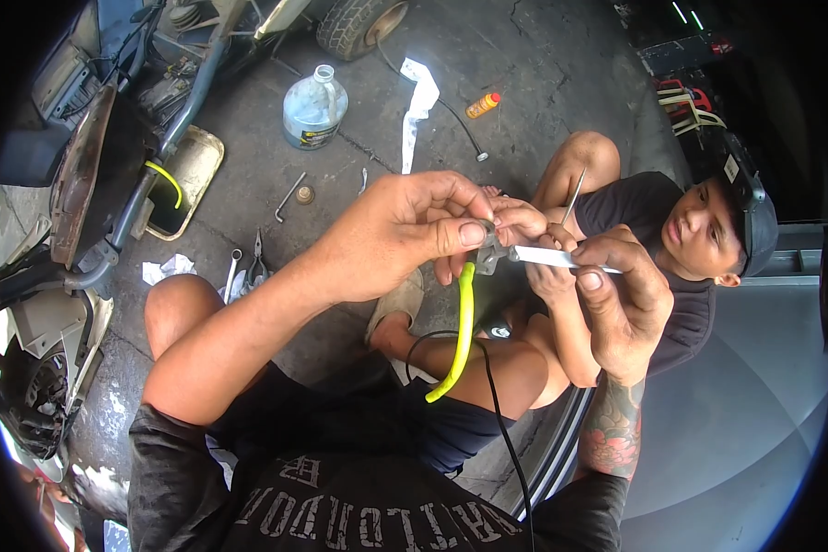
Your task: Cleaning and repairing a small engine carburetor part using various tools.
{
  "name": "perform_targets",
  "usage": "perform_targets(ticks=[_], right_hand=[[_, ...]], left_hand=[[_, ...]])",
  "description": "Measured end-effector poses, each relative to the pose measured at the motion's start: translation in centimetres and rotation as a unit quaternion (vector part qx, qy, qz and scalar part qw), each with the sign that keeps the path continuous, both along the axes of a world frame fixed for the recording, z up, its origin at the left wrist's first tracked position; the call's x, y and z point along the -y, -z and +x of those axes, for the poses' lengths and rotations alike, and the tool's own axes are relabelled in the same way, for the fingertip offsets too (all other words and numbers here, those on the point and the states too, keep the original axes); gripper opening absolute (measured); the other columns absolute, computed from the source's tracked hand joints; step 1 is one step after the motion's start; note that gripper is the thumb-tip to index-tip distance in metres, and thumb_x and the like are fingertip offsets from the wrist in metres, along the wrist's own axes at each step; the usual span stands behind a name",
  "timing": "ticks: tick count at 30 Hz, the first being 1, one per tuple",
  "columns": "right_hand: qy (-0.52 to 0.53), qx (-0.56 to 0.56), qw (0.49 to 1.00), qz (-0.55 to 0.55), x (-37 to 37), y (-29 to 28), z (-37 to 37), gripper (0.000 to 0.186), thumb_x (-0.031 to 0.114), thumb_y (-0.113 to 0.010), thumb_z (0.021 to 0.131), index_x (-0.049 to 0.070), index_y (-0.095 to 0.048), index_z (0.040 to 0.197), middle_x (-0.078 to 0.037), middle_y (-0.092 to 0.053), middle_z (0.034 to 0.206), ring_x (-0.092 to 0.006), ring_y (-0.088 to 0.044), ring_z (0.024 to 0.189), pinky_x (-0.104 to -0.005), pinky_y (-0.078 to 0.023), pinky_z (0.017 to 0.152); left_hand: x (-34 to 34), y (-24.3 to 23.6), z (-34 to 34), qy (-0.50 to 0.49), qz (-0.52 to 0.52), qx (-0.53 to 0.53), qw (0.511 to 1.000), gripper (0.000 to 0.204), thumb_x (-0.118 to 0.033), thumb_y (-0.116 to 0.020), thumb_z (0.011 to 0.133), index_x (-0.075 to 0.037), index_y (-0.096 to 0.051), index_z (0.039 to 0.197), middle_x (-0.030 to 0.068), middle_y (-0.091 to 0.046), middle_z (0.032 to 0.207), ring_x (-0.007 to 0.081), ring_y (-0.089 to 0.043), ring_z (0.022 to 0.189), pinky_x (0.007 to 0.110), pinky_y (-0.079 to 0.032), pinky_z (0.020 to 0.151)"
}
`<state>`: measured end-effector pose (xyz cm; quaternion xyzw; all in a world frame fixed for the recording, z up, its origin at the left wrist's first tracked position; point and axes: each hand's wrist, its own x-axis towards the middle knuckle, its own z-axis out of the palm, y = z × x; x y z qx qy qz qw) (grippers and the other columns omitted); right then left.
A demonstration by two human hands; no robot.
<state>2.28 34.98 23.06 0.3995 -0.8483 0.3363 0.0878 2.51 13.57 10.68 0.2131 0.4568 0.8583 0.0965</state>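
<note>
My left hand (405, 237) pinches a small grey metal part (493, 259) near the centre, with a bright yellow hose (463, 331) hanging below it. My right hand (627, 304) grips a flat white strip (552, 259), whose left end meets or lies very near the metal part. A co-worker's hands (552, 290) are just behind mine, partly hidden, around the same part; a thin pointed rod (575, 191) sticks up from them.
A person in a dark cap (635, 202) sits at right beside a grey panel (754, 386). Stripped vehicle frame (179, 124), oil pan (207, 170) stand left. A jug (314, 115), orange-capped bottle (483, 105), wheel (349, 28), wrench (289, 195) and pliers (257, 258) lie about the floor.
</note>
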Motion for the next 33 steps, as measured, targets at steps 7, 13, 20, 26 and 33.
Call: perform_targets(ticks=[7, 13, 20, 26, 33], right_hand=[[0.027, 0.026, 0.999, 0.002, 0.0, 0.6, -0.3, 0.012, 0.005, -0.068, 0.082, -0.002, -0.063, 0.091, -0.009, -0.064, 0.082, -0.0175, -0.059, 0.077, -0.0287, -0.046, 0.071], [0.023, 0.043, 0.999, -0.009, 0.1, 0.8, -0.5, 0.013, 0.007, -0.068, 0.083, -0.002, -0.063, 0.090, -0.009, -0.064, 0.082, -0.0174, -0.059, 0.076, -0.0285, -0.046, 0.071], [0.012, 0.051, 0.998, 0.023, 0.1, 0.5, -0.1, 0.011, 0.005, -0.064, 0.084, -0.003, -0.062, 0.092, -0.010, -0.062, 0.084, -0.0160, -0.055, 0.080, -0.0273, -0.043, 0.075], [0.005, 0.002, 0.999, 0.036, 0.3, 0.2, 0.3, 0.013, 0.006, -0.069, 0.081, -0.002, -0.063, 0.089, -0.009, -0.065, 0.082, -0.0220, -0.061, 0.078, -0.0330, -0.047, 0.075], [-0.039, -0.087, 0.993, 0.066, 0.8, 0.2, 0.9, 0.013, 0.005, -0.070, 0.079, -0.001, -0.063, 0.087, -0.009, -0.064, 0.078, -0.0221, -0.060, 0.073, -0.0339, -0.048, 0.073]], left_hand=[[-0.1, 0.2, -0.1, 0.012, 0.009, -0.002, 1.000, 0.023, -0.016, -0.060, 0.092, 0.000, -0.055, 0.108, 0.0047, -0.060, 0.085, 0.0101, -0.058, 0.070, 0.023, -0.049, 0.064], [0.1, 0.1, 0.0, 0.019, 0.006, -0.005, 1.000, 0.022, -0.015, -0.060, 0.092, 0.000, -0.056, 0.107, 0.0045, -0.060, 0.086, 0.0097, -0.057, 0.070, 0.023, -0.049, 0.064], [0.1, 0.0, 0.1, 0.013, 0.000, -0.008, 1.000, 0.021, -0.015, -0.060, 0.092, -0.001, -0.056, 0.107, 0.0040, -0.060, 0.085, 0.0090, -0.057, 0.070, 0.022, -0.049, 0.064], [0.1, -0.3, 0.2, 0.011, -0.001, -0.009, 1.000, 0.022, -0.017, -0.060, 0.092, 0.000, -0.056, 0.106, 0.0039, -0.061, 0.084, 0.0092, -0.059, 0.070, 0.022, -0.050, 0.063], [0.0, 0.1, 0.1, -0.001, 0.009, -0.013, 1.000, 0.027, -0.023, -0.060, 0.093, 0.000, -0.058, 0.107, 0.0027, -0.060, 0.082, 0.0085, -0.059, 0.071, 0.022, -0.050, 0.063]])
